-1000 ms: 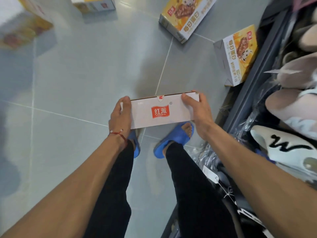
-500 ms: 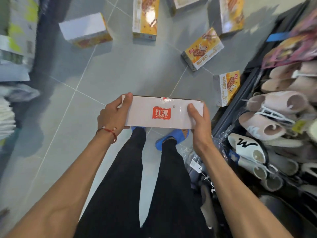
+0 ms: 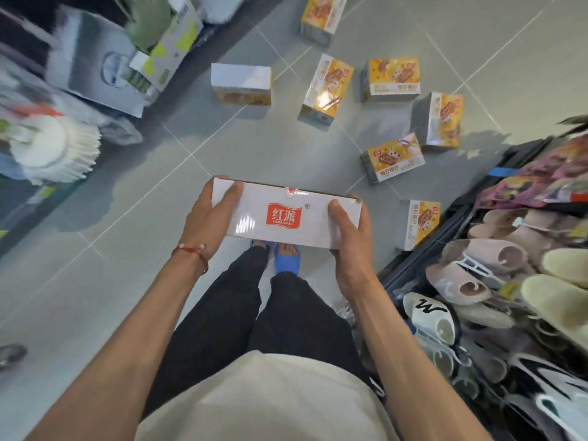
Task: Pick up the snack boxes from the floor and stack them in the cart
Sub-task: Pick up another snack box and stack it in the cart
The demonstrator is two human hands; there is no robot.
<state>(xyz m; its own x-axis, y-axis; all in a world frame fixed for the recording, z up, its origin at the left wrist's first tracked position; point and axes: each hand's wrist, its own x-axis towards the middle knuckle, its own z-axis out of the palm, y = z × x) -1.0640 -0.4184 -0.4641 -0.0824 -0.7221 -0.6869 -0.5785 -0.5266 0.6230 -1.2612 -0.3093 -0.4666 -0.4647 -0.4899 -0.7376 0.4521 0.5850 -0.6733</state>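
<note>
Fingers (image 3: 227, 195) of the left hand (image 3: 208, 222) are curled round the left end of the white snack box (image 3: 286, 219), and the thumb lies on its top face. The right hand (image 3: 350, 240) grips the right end in the same way. Both hands hold this box level in the middle of the frame, above the grey tiled floor (image 3: 127, 281) and the person's blue sandals (image 3: 286, 256). A red logo is printed on its top face. Yellow snack boxes (image 3: 327, 87) lie scattered on the floor in the upper right of the frame. One yellow box (image 3: 421, 224) stands just beside a dark rack (image 3: 410, 267) filled with slippers (image 3: 477, 265) at the right edge. A red string bracelet (image 3: 191, 251) is on the left wrist.
</note>
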